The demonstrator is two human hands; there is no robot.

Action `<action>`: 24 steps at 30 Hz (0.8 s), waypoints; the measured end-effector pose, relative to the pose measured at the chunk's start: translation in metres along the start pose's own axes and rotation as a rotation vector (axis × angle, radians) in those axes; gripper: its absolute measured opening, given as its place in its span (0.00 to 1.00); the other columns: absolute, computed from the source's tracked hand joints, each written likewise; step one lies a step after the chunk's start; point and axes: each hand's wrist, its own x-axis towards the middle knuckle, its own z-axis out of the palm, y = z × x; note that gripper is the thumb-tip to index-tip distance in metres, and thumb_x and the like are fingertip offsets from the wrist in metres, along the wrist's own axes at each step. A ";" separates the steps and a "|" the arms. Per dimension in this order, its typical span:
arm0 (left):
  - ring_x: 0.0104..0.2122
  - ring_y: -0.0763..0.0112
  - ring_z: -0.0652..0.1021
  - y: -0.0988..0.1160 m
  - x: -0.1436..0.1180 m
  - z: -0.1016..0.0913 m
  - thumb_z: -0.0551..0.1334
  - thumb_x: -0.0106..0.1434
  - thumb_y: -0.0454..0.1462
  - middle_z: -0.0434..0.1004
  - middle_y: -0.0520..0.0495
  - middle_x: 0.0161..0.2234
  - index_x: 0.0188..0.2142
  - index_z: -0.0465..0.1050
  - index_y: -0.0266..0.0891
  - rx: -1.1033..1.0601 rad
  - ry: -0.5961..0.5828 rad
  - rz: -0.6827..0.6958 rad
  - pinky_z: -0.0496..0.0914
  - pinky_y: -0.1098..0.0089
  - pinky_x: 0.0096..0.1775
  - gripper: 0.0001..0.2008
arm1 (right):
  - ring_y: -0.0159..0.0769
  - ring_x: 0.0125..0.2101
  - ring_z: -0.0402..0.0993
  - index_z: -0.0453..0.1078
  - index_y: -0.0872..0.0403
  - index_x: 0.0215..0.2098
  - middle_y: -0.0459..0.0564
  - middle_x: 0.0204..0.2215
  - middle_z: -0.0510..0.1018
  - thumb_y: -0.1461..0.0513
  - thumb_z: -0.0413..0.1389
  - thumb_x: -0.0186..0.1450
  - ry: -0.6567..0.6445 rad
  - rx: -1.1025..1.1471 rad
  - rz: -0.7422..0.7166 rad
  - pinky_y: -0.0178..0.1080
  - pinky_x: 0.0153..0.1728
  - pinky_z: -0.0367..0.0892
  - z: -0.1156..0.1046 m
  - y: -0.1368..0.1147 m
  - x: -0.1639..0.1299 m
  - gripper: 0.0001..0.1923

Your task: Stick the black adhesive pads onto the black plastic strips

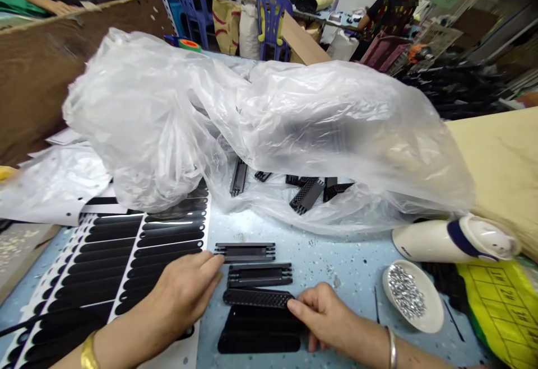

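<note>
Narrow open strip below the bag

Bare surface (336, 257) lies just under the bag (252, 128); sheet (126, 246) bounds it left, bottle (454, 238) and dish (414, 296) right.

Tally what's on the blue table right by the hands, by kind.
Black bar parts in a row: 3
White dish of silver studs: 1
White sheet of black oval stickers: 1
White bottle lying on its side: 1
Total: 6
</note>
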 end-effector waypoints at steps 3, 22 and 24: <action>0.28 0.64 0.74 -0.014 0.010 0.006 0.51 0.66 0.29 0.73 0.45 0.31 0.48 0.70 0.39 0.153 0.032 0.108 0.69 0.67 0.32 0.15 | 0.26 0.12 0.66 0.69 0.58 0.30 0.37 0.11 0.64 0.49 0.57 0.62 0.097 0.033 -0.022 0.26 0.12 0.54 -0.001 0.002 -0.004 0.18; 0.39 0.57 0.79 0.004 0.033 -0.017 0.57 0.63 0.35 0.79 0.40 0.40 0.59 0.65 0.38 0.012 -0.217 0.050 0.70 0.61 0.43 0.24 | 0.36 0.27 0.76 0.75 0.55 0.44 0.48 0.25 0.78 0.60 0.55 0.64 0.395 -0.141 -0.353 0.38 0.31 0.70 -0.014 0.007 -0.003 0.13; 0.36 0.61 0.78 0.009 0.022 -0.018 0.54 0.65 0.33 0.77 0.42 0.38 0.61 0.63 0.41 0.012 -0.152 0.090 0.70 0.63 0.41 0.24 | 0.37 0.32 0.75 0.77 0.51 0.46 0.49 0.29 0.78 0.65 0.54 0.63 0.474 -0.349 -0.600 0.39 0.37 0.69 -0.022 0.009 -0.001 0.15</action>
